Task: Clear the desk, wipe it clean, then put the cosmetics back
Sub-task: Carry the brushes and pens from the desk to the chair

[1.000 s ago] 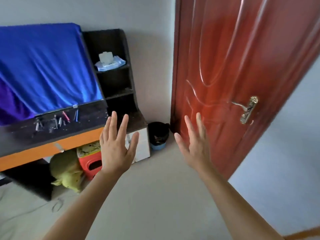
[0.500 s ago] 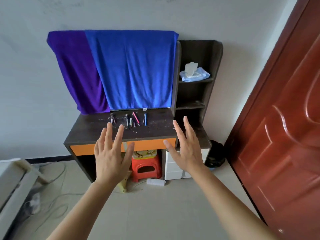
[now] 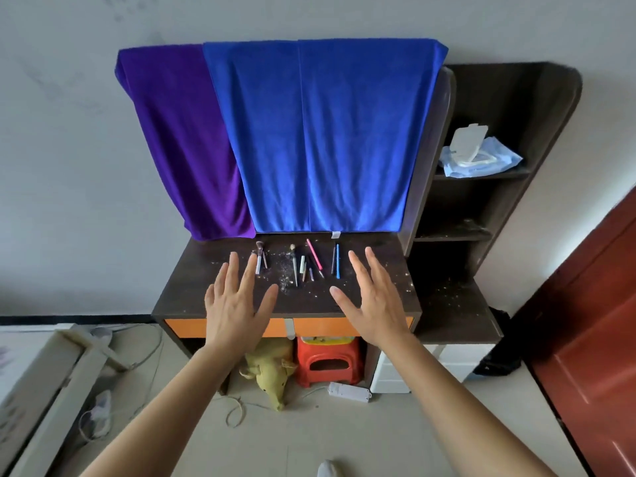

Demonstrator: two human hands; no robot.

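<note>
A dark desk with an orange drawer front stands against the wall, its top dusted with pale crumbs. Several cosmetics lie in a row at its back: makeup brushes, a pink pencil, a blue pencil and small tubes. My left hand and my right hand are raised in front of the desk, fingers spread and straight, holding nothing. A pack of wet wipes lies on the upper shelf at the right.
Blue towel and purple towel hang behind the desk. Under it sit a red stool, a yellow plush toy, a white power strip. White drawers lie right, a red door far right, a white frame left.
My view has swung left from the red door to face the desk and drawn closer. Both hands stay raised and spread, empty.
</note>
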